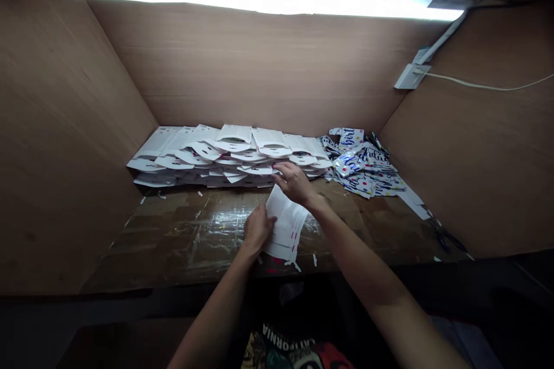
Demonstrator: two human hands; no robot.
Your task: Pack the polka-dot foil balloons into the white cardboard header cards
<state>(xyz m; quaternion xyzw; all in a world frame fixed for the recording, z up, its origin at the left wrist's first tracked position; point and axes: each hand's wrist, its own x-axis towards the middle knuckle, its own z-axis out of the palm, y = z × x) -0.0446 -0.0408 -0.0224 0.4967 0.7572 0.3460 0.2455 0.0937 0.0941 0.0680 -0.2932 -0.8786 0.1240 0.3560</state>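
Note:
Just below the middle of the view, my left hand (257, 226) grips the left edge of a white paper packet (284, 220), its thumb lying on top. The packet lies tilted above the table and has pink marks along its lower right side. My right hand (295, 182) is over the packet's upper end, its fingertips at the front edge of a pile of white packets (236, 155). Its thumb and forefinger are curved and slightly apart, with nothing visible between them. Many packets in the pile have rounded flaps with a dark slot.
Right of the pile lies a heap of printed, dotted foil pieces (363, 164). Scissors (450, 239) rest at the table's right edge. Paper scraps (315, 260) dot the brown, tape-covered table (173, 236). Wooden panels (268, 69) enclose three sides, and a lamp (259, 3) hangs above.

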